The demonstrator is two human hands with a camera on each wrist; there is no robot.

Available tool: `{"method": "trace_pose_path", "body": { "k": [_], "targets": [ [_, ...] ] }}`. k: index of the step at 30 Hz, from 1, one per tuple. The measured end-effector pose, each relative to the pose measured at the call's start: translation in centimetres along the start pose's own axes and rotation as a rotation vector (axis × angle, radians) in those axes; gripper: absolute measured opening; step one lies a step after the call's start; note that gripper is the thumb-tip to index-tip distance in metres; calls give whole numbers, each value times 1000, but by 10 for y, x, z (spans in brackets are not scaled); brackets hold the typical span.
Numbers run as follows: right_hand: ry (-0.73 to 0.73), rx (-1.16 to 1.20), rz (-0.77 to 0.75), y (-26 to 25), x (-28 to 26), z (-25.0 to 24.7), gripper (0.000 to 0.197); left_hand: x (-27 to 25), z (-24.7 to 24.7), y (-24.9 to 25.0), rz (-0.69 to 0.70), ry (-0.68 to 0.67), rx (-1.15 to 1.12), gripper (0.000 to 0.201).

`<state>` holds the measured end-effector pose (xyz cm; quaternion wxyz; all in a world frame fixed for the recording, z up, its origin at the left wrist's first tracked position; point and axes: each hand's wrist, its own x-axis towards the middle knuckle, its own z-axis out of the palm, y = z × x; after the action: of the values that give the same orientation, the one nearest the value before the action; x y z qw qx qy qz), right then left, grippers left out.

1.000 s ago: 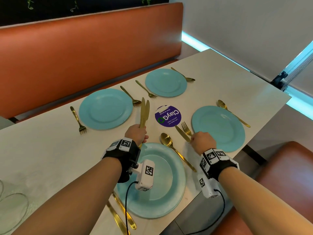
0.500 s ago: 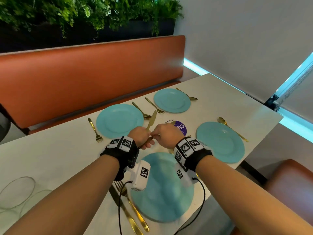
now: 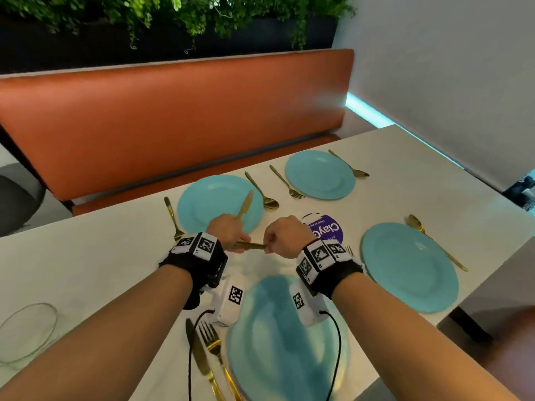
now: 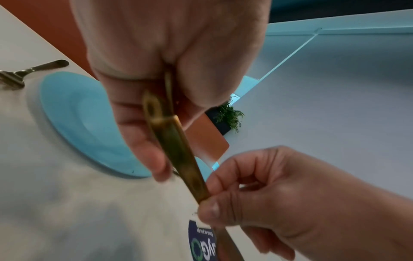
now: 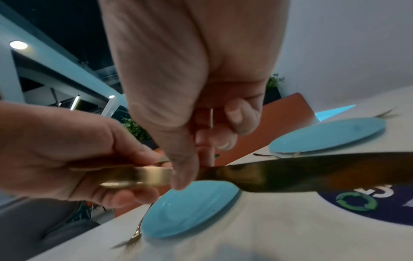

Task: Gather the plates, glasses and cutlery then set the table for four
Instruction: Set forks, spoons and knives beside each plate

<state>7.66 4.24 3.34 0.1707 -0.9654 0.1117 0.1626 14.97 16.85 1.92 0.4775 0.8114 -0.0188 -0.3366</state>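
At centre frame, the left hand (image 3: 228, 231) grips and the right hand (image 3: 282, 237) pinches a stiff, light, probably slippery gold knife (image 3: 250, 246), likely safest held by its handle.

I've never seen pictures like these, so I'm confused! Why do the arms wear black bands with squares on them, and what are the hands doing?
Those are a person's own two hands, not a machine. The black bands hold small cameras. The big picture comes from a camera on the person's head, looking down. The other two come from the wrist cameras, looking along each hand, so the fingers look huge. On the white table lie four blue plates with gold forks and spoons beside them, and a purple sticker. The left hand grips two gold knives. One knife lies sideways, and the right hand pinches it too. The other knife points up and away.
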Motion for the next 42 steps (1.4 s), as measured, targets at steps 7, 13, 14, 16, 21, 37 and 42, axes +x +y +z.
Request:
{"method": "trace_pose_path", "body": {
  "k": [7, 13, 14, 16, 21, 37, 42],
  "targets": [
    [55, -4, 254, 50, 87, -40, 33, 40, -23, 23, 3, 194, -93, 14],
    [66, -15, 407, 78, 155, -53, 40, 67, -34, 25, 19, 231, -100, 18],
    [68, -5, 414, 77, 164, -52, 41, 71, -36, 25, 19, 236, -109, 18],
    [32, 1, 423, 74, 178, -48, 43, 76, -37, 24, 14, 245, -128, 17],
    [-15, -66, 353, 72, 199, -34, 25, 85, -42, 18, 2, 261, -157, 17],
    [42, -106, 274, 69, 205, -43, 44, 93, -38, 9, -9, 260, -124, 19],
    [19, -108, 295, 72, 213, -49, 40, 94, -37, 7, -14, 260, -117, 20]
  ]
}}
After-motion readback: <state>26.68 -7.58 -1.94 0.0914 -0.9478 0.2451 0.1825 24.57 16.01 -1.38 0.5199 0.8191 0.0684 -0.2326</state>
